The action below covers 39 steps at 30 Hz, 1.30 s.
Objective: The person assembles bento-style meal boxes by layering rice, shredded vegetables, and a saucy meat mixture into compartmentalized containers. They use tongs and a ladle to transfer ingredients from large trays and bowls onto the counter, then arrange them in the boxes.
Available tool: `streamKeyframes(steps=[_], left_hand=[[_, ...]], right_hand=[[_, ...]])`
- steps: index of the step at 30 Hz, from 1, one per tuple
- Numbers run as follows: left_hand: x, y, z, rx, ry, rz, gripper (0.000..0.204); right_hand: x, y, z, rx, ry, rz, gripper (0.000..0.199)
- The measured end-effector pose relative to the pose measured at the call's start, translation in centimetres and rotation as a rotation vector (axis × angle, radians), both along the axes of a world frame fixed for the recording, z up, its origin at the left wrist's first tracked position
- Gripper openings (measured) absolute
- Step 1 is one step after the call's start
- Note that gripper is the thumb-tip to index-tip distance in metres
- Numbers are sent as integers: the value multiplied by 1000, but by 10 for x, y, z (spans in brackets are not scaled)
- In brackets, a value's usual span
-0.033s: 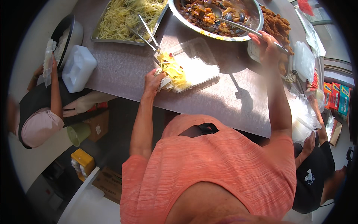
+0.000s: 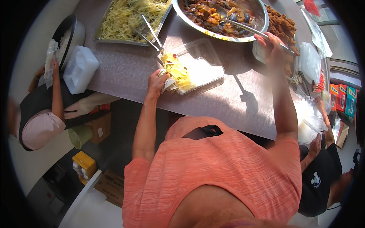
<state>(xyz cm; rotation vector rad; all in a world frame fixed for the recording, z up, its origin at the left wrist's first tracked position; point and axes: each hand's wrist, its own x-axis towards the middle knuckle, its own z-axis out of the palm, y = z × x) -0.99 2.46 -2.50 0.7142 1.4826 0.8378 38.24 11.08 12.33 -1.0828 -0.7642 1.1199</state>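
We've got our left hand (image 2: 156,81) clamped on the near-left corner of the clear plastic meal box (image 2: 197,66), pinning it to the steel table (image 2: 228,102) along with what looks like a bit of white tissue. The box sits dead centre, with white rice at its 3 o'clock side and a heap of yellow shredded veg (image 2: 176,70) at its 9 o'clock end, right by our fingers.

Our right hand (image 2: 270,47) is up at about 1 o'clock from the box, fingers wrapped tight around the long metal ladle handle (image 2: 251,30), whose bowl is buried in the big round pan of saucy braised veg (image 2: 220,15).

What worries us: that stew looks wet, and the ladle has to cross bare table from the pan down to the box — drips on the steel seem likely. The box is flimsy and we only hold one corner, so a heavy scoop dropped on the far end could tip or slide it. The tongs (image 2: 150,32) lying over the tray of shredded potato (image 2: 129,17) at 11 o'clock reach toward the box too — easy to knock.
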Motion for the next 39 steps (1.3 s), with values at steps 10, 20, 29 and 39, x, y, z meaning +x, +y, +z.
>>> streamKeyframes(steps=[10,20,29,39], left_hand=[[-15,-25,-7,0,32,33,25],[-44,-52,-2,7,-48,34,27],[-51,-47,-2,-31,-20,-98,32],[-51,-43,0,-15,-9,-115,32]], right_hand=[[-11,-69,27,-51,-115,12,22],[-79,-137,19,-47,-399,82,18],[-133,-167,-17,13,-894,398,29],[-133,-172,-34,279,-1062,197,29]])
